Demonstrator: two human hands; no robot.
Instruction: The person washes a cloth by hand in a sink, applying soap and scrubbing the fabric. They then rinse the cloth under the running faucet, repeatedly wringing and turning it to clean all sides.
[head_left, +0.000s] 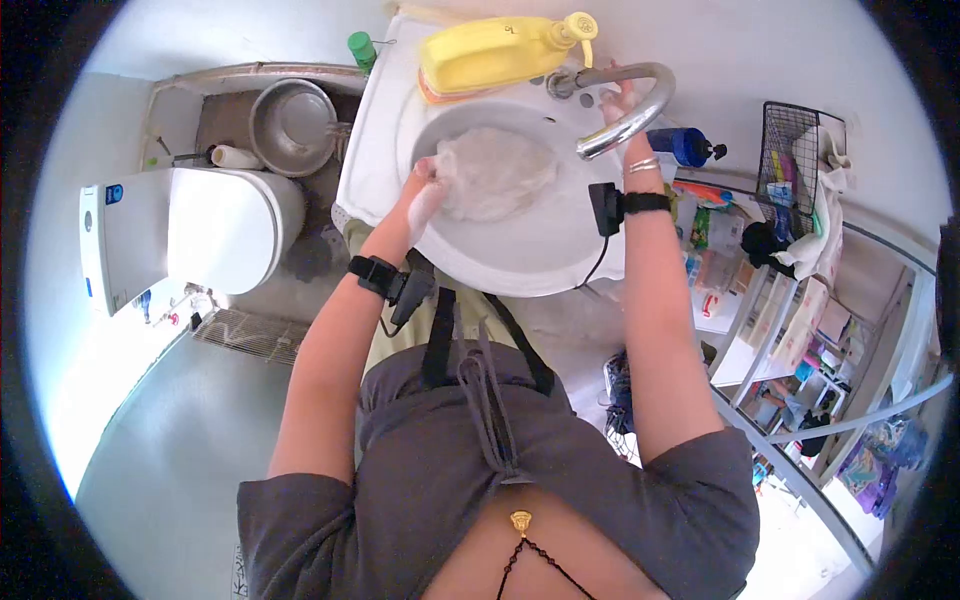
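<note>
This is a small home bathroom. A white washbasin [520, 275] with a curved chrome tap [630, 110] stands against the wall, and a yellow detergent bottle [490, 55] lies on its back ledge. Just left of the washbasin sits a white toilet [230, 230] with its lid down, and behind that a metal bowl [293, 125] on the floor. To the washbasin's right hang a wire basket [790, 130] and crowded shelves [790, 340] of household bottles and packets.
</note>
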